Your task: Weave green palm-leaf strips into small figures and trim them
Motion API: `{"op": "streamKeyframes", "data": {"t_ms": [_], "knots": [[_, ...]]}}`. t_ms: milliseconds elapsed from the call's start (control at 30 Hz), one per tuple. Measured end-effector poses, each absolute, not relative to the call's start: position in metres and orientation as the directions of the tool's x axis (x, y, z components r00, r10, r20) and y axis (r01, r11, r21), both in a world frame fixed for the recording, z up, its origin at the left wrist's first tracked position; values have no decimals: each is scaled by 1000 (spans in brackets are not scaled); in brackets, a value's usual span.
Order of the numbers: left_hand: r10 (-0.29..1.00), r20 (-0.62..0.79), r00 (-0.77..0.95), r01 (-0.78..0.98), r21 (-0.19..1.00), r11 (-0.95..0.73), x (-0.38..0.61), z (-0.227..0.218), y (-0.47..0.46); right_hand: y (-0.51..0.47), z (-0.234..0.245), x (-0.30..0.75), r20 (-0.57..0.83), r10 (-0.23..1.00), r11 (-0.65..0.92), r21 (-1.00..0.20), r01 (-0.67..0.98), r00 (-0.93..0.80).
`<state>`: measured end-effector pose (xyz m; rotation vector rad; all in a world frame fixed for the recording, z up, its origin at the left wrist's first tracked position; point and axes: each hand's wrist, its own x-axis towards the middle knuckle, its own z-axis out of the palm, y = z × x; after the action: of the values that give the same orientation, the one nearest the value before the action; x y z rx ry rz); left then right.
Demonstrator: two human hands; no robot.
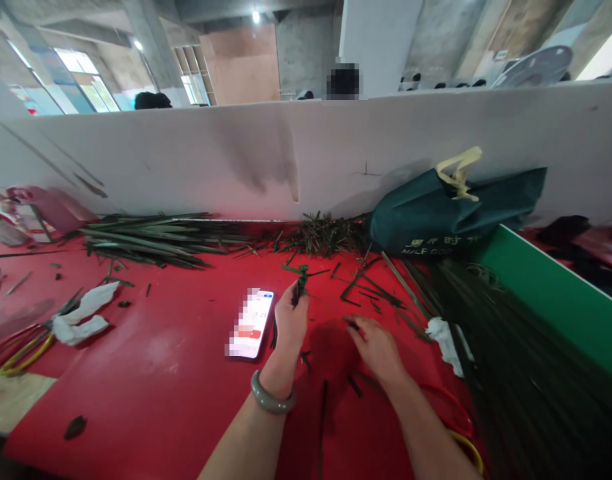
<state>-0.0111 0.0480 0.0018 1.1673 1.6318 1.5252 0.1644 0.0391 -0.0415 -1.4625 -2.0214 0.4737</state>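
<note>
My left hand (291,320) is closed around a small dark green woven leaf piece (301,283), holding it upright above the red table (161,373). A jade bangle (272,399) sits on that wrist. My right hand (375,347) rests low on the table to the right, its fingers pinched on the end of a thin green leaf strip (351,323). Short leaf scraps (355,387) lie between and below the hands.
A phone (252,323) with a lit screen lies left of my left hand. Bundles of long green leaves (146,241) lie at the back left and a large dark pile (526,373) at right. A dark green bag (451,210) leans on the white partition. White cloths (83,320) and scissors (16,343) lie at left.
</note>
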Motion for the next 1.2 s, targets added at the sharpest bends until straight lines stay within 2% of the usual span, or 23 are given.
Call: {"op": "streamKeyframes", "data": {"t_ms": [200,300,367,433,533,600,667,767,900,1100,1200], "knots": [[893,119,-435,178,983,-44,-15,0,49,26,-36,148,323,912,406,-612,679,-253],[904,108,-413,156,987,-47,-14,2,49,25,-35,147,290,934,357,-724,591,-209],[933,82,-350,47,996,-70,-10,5,48,27,-34,148,230,965,262,-852,454,-125],[972,28,-235,-181,981,-72,-8,9,46,30,-33,150,173,985,172,-956,238,-16],[999,-36,-26,-502,865,18,-7,14,43,34,-31,152,98,993,103,-991,-81,61],[992,-80,94,-574,810,120,-8,15,43,34,-30,151,49,998,58,-971,-230,44],[980,-119,159,-564,804,189,-6,12,42,34,-29,149,22,1000,28,-941,-338,21],[986,-127,103,-455,876,161,2,4,41,32,-30,145,9,1000,2,-912,-410,-16],[999,-50,2,-223,974,49,17,-2,38,31,-33,139,-1,998,-29,-913,-408,-68],[999,18,48,-130,991,-12,26,-2,33,31,-34,135,57,995,22,-922,-387,-79],[999,23,42,-125,992,-17,26,-3,33,30,-34,135,78,994,48,-945,-325,-80]]}}
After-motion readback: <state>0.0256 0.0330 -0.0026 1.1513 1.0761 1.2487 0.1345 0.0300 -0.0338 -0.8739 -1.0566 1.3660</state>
